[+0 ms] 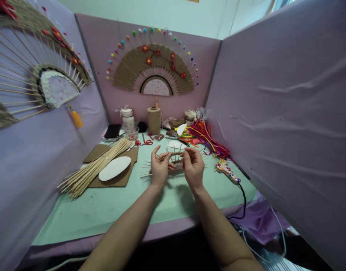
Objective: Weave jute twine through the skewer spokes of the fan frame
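Note:
Between my hands is a small fan frame (177,158) of thin wooden sticks, with brown twine woven in a curved band across them. Stick ends poke out to the left and right, low over the green tabletop. My left hand (161,167) is closed on the left part of the frame, thumb and forefinger pinched at the woven band. At the band's right end, the thumb and fingertips of my right hand (193,165) pinch together; whether they also grip loose twine cannot be made out. My fingers hide much of the frame.
Left lie a bundle of sticks (105,162), a white oval card (115,168) and cardboard (125,180). Behind stand a twine spool (154,121), a bottle (128,120), red scissors (146,143) and pipe cleaners (208,139). A corded glue gun (227,171) lies right.

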The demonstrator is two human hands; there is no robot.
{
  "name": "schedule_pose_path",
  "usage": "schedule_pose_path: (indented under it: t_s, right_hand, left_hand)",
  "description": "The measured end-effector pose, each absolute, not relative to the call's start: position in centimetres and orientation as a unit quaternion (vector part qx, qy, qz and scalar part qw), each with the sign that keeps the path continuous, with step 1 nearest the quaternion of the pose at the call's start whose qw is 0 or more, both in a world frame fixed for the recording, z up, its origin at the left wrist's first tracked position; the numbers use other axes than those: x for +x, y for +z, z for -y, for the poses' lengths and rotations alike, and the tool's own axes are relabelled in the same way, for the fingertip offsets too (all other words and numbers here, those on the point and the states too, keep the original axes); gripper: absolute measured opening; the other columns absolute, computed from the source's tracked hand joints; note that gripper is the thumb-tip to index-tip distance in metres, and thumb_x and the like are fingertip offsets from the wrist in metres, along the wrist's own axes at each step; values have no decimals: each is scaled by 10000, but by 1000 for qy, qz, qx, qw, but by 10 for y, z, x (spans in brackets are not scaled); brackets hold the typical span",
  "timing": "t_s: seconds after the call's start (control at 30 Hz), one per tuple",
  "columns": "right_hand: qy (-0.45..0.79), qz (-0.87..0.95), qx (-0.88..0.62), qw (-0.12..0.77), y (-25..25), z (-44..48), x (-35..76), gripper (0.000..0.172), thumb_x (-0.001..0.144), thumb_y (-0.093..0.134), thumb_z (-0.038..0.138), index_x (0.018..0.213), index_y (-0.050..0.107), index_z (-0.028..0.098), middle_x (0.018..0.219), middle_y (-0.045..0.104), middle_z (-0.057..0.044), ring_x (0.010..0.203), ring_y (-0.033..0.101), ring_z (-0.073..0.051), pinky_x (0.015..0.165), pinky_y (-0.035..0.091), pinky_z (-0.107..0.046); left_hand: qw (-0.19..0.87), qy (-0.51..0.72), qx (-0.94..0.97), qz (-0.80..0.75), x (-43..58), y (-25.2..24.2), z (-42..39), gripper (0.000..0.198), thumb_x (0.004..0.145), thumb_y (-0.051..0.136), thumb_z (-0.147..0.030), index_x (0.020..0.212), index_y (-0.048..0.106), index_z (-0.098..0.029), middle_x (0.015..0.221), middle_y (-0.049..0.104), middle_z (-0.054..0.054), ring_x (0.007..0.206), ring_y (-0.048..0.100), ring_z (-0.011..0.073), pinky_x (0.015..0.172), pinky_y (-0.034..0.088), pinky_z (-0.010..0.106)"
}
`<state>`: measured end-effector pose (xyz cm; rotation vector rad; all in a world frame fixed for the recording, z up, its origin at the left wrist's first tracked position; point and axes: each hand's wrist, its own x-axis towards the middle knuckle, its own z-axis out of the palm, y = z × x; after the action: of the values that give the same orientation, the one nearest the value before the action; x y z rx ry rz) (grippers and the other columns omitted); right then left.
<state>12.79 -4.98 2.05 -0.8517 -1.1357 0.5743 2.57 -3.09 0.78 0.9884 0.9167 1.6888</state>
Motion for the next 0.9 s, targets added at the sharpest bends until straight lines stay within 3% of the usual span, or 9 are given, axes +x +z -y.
schedule_pose_path:
  t_s: [0.2, 0.53, 0.73, 0.9]
  right_hand:
    - [310, 491, -353, 734, 41, 59, 135, 193, 853, 604, 346, 952, 623, 182, 836, 669, -19, 430, 414, -41, 388, 340, -195]
    - [294, 540, -370, 696, 55, 51, 132, 296, 863, 562, 366, 1087, 655, 196, 1032, 699, -77, 427, 386, -45, 386, 345, -218]
    - [292, 528, -385, 698, 54, 48, 132, 321, 858, 549, 369, 1100, 646, 183, 1042, 695, -85, 424, 382, -47, 391, 344, -221]
    - [299, 509, -388, 708, 51, 50, 134, 309, 843, 573, 357, 1083, 649, 179, 1032, 696, -82, 426, 376, -44, 384, 334, -212]
  left_hand:
    - [475, 689, 411, -361, 27, 8, 31, 664, 731, 724, -365, 1281, 376, -235, 922, 655, 16, 421, 597, 75, 395, 469, 185]
    - [503, 687, 407, -331, 26, 3, 30, 583, 791, 642, -418, 1275, 365, -247, 958, 683, 42, 522, 657, 110, 487, 523, 218]
    - [525, 694, 386, -305, 26, 2, 31, 465, 843, 540, -416, 1241, 381, -236, 953, 695, 53, 610, 694, 141, 563, 551, 250]
    - [518, 699, 383, -309, 28, 2, 29, 480, 805, 618, -417, 1196, 419, -223, 881, 689, 29, 593, 691, 142, 541, 547, 237]
